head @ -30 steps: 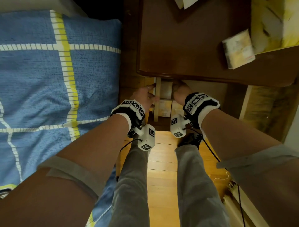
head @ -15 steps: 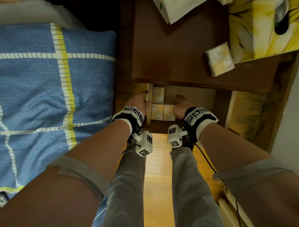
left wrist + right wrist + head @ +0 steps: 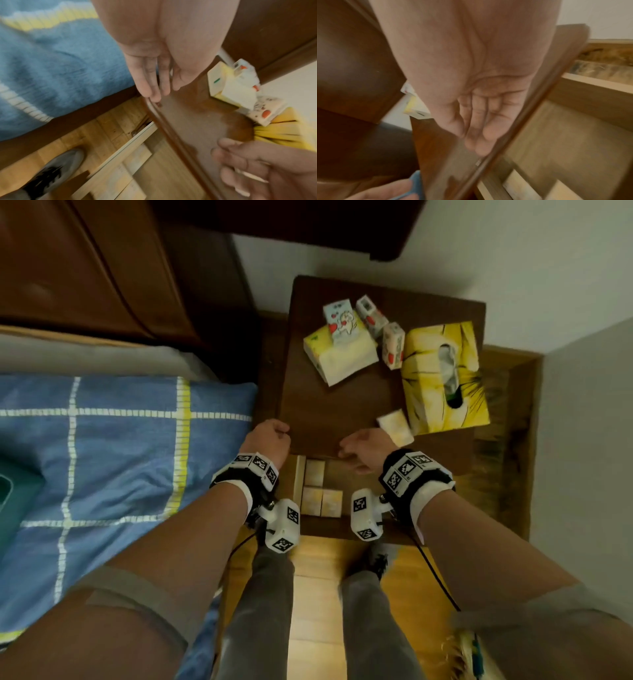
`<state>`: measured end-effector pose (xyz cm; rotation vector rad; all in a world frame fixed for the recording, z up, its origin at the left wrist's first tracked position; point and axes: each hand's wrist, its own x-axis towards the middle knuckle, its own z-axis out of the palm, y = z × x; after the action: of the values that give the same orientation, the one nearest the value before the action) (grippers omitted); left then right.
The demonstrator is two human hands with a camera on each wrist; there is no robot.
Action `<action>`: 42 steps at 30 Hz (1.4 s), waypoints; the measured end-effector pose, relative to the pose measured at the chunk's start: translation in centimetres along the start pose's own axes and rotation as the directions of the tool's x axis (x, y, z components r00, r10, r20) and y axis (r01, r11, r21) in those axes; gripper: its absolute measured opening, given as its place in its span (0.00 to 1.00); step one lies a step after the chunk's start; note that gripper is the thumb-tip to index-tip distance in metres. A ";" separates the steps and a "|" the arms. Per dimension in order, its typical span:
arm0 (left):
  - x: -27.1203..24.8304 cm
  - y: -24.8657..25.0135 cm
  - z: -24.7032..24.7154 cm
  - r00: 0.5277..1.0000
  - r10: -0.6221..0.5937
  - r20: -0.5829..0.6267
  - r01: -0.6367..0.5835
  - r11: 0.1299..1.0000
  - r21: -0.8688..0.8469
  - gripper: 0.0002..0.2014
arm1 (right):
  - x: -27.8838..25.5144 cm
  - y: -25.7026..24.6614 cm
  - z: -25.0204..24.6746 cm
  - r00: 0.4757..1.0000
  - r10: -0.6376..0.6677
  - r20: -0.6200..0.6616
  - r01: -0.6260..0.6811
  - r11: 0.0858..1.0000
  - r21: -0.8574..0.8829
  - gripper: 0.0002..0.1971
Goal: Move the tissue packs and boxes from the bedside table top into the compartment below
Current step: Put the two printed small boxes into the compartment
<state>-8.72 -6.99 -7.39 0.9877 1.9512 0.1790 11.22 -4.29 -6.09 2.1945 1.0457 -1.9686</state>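
Yellow tissue box (image 3: 445,378) at two o'clock looks light but crushable, so grip its short ends; left hand (image 3: 269,440) and right hand (image 3: 364,448) hang relaxed, holding nothing

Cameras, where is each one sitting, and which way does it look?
Head: worn on the head, looking down at the bedside table, the yellow tissue box, both forearms, left hand, right hand and legs.
Left wrist: on the left wrist, looking along the open fingers at the table's front edge; a shoe and the right hand show.
Right wrist: on the right wrist, looking along the palm over the table edge into the pale compartment.
Shared: all three show the table top; head and left wrist show the yellow box.
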 end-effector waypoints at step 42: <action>14.3 13.4 2.7 0.839 0.544 -0.016 -0.528 0.821 0.216 0.26 | 11.3 -10.4 -6.9 0.715 -0.525 -0.463 0.208 0.791 -0.576 0.24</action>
<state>-2.80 11.31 -12.05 1.6845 1.7331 0.3435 12.17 11.95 -10.37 2.4558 1.9575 -0.8347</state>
